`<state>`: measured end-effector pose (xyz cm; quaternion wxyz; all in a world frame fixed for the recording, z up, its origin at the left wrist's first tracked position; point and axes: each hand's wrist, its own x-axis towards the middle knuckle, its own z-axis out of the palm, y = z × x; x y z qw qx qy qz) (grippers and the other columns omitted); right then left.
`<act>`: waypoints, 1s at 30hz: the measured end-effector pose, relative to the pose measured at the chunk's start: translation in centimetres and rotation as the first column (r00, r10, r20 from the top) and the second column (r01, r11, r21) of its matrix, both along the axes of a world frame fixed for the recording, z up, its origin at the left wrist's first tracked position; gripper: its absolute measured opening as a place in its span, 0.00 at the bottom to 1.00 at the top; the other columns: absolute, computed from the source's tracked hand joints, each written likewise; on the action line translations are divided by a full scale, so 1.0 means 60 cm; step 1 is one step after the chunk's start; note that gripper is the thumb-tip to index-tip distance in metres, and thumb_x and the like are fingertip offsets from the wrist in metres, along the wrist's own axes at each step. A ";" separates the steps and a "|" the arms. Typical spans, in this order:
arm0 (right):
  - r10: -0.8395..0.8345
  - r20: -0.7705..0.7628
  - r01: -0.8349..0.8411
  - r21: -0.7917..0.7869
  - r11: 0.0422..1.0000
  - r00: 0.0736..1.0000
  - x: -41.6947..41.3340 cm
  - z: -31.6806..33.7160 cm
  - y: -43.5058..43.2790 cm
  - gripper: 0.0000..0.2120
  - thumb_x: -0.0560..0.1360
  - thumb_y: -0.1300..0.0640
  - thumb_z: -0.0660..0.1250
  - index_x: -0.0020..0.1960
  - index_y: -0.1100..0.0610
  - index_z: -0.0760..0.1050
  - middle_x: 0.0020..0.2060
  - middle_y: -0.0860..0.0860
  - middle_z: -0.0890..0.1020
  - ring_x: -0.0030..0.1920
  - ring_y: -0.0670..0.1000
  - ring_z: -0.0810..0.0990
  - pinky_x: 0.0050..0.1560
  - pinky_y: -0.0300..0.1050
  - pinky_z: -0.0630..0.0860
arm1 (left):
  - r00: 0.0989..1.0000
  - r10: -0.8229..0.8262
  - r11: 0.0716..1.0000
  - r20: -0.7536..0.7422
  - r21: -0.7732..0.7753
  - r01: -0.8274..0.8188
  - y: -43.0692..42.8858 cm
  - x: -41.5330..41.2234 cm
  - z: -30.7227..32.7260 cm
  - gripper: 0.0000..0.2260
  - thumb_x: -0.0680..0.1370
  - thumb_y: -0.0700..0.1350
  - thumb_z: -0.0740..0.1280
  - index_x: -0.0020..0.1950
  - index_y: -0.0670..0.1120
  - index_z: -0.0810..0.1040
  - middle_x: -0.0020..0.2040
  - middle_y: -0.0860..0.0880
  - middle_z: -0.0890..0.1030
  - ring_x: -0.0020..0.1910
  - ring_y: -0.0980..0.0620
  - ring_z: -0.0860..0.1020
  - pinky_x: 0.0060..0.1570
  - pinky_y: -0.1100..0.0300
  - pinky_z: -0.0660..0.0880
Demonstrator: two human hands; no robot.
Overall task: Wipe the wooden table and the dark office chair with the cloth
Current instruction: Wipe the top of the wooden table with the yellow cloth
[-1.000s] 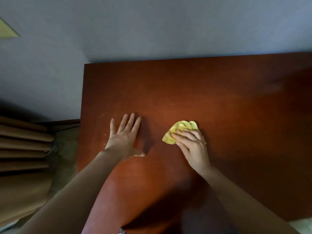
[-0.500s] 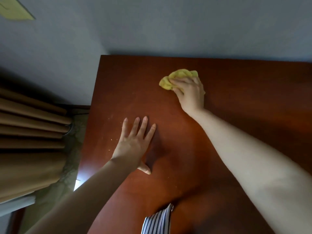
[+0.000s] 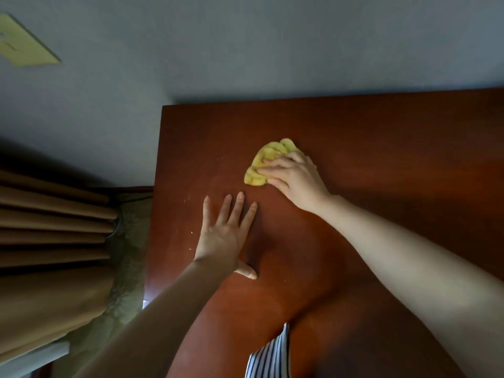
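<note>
A reddish-brown wooden table [image 3: 381,148] fills the middle and right of the view. A crumpled yellow cloth [image 3: 266,162] lies on it toward the back left. My right hand [image 3: 296,181] presses down on the cloth with its fingers spread over it and slightly curled into the fabric. My left hand [image 3: 226,236] lies flat on the tabletop just in front of the cloth, fingers straight and apart, thumb out to the right. A few pale crumbs dot the wood left of my left hand. The dark office chair is not in view.
A grey wall [image 3: 245,45] rises behind the table's back edge. Tan pleated curtains [image 3: 51,227] hang at the left, over pale floor [image 3: 131,268] beside the table's left edge. A yellow plate [image 3: 24,45] sits on the wall. Striped clothing [image 3: 272,356] shows at the bottom.
My right hand pushed the cloth from near me to the table's back edge, then drew it back toward my left hand. The left hand stayed flat on the wood.
</note>
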<state>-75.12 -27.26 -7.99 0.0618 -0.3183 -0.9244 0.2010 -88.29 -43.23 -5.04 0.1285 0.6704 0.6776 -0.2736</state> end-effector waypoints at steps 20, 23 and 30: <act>-0.841 -0.006 0.841 -0.031 0.540 0.540 0.052 -0.018 -0.504 0.17 0.77 0.56 0.65 0.65 0.44 0.75 0.62 0.45 0.77 0.62 0.56 0.70 0.58 0.52 0.66 | 0.902 -0.410 0.911 0.137 0.092 0.401 -0.164 -0.038 0.030 0.55 0.66 0.73 0.63 0.76 0.47 0.34 0.77 0.45 0.37 0.76 0.44 0.39 0.67 0.31 0.38; -0.862 -0.005 0.862 -0.018 0.507 0.507 0.040 -0.007 -0.574 0.17 0.75 0.58 0.69 0.62 0.45 0.78 0.59 0.47 0.80 0.58 0.58 0.75 0.54 0.54 0.69 | 0.872 -0.459 0.888 0.170 0.076 0.453 -0.185 -0.022 0.027 0.56 0.65 0.73 0.64 0.76 0.47 0.35 0.77 0.45 0.36 0.76 0.44 0.38 0.67 0.31 0.38; -0.719 -0.194 0.744 0.147 0.651 0.668 0.067 -0.022 -0.672 0.13 0.75 0.50 0.63 0.55 0.46 0.82 0.55 0.42 0.82 0.56 0.47 0.72 0.53 0.43 0.71 | 0.862 -0.477 0.878 0.170 0.062 0.474 -0.196 0.010 0.015 0.60 0.61 0.76 0.63 0.76 0.46 0.32 0.76 0.43 0.32 0.76 0.43 0.37 0.67 0.32 0.37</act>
